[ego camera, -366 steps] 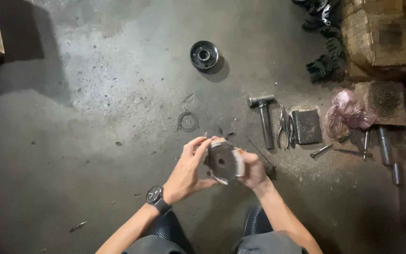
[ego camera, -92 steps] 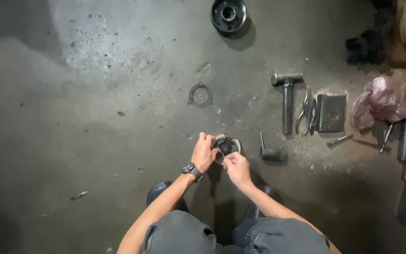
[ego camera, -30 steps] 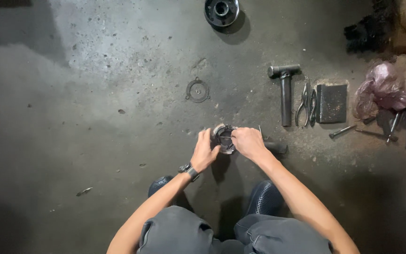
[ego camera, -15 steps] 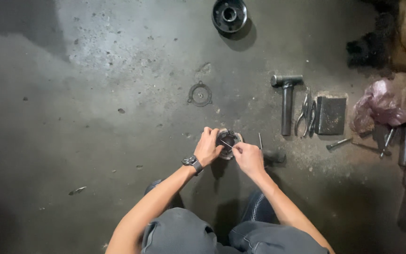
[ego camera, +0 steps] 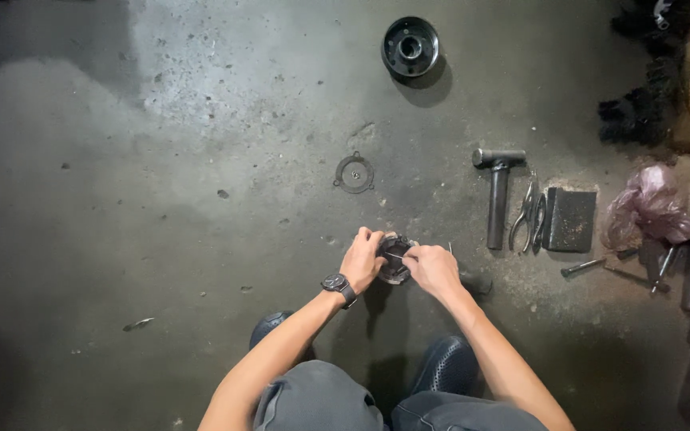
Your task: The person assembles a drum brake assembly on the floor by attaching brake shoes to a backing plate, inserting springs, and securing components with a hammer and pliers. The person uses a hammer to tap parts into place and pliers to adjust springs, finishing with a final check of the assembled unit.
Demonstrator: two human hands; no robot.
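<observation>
I crouch over a concrete floor. My left hand [ego camera: 363, 258], with a watch on its wrist, grips the left side of a small round dark metal part [ego camera: 394, 259] that rests on or just above the floor. My right hand [ego camera: 433, 270] is closed beside the part's right side and pinches a thin metal tool [ego camera: 394, 256] that pokes into it. Both hands hide much of the part. A flat round gasket-like plate [ego camera: 354, 173] lies on the floor a little beyond my hands.
A dark metal drum [ego camera: 410, 46] sits far ahead. To the right lie a metal hammer [ego camera: 497, 191], pliers [ego camera: 528, 211], a dark block [ego camera: 571, 219], pink plastic [ego camera: 647, 209], and loose bolts and rods [ego camera: 664, 267]. My shoes [ego camera: 449, 363] are below the hands.
Twelve seconds ago I held the round part up in both hands; it is now low near the floor. In the last second my hands barely moved; the view shifted slightly.
</observation>
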